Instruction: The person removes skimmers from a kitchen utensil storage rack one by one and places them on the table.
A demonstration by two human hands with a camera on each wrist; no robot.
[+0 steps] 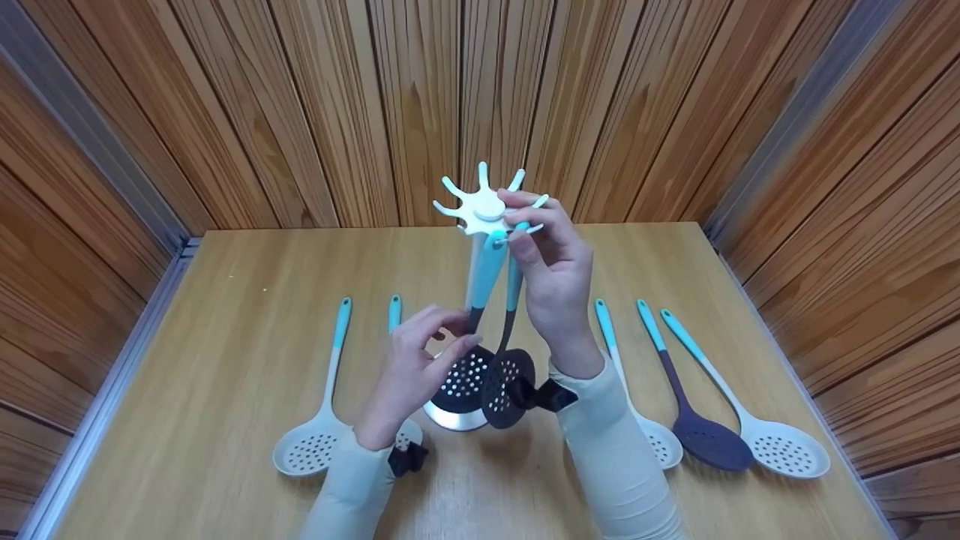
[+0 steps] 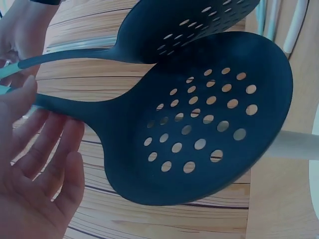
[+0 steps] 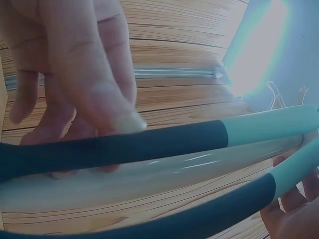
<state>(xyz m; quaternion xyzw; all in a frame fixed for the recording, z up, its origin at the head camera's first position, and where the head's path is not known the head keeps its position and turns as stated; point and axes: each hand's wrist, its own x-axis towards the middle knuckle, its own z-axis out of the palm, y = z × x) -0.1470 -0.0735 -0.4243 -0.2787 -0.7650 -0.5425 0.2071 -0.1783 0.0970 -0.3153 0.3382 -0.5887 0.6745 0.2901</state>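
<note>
A white utensil stand [image 1: 476, 206] with curved hooks fanning from its top rises from a round base [image 1: 456, 426]. In front of its post is a dark skimmer [image 2: 130, 169] with a turquoise handle; my left hand [image 1: 412, 360] pinches its dark neck between thumb and fingers, the perforated head hanging over the base. My right hand [image 1: 559, 270] is up at the hooks, its fingertips holding the turquoise handle end of a second dark skimmer [image 2: 137, 30]. That skimmer hangs head down, just right of the first, partly covered by a black wrist strap in the head view.
On the wooden table [image 1: 247, 300] at left lies a pale skimmer [image 1: 300, 456]; another turquoise handle [image 1: 395, 311] is partly behind my left hand. At right lie a pale perforated utensil [image 1: 660, 442], a dark turner [image 1: 709, 442] and a pale skimmer [image 1: 787, 450]. Wood-panelled walls enclose the table.
</note>
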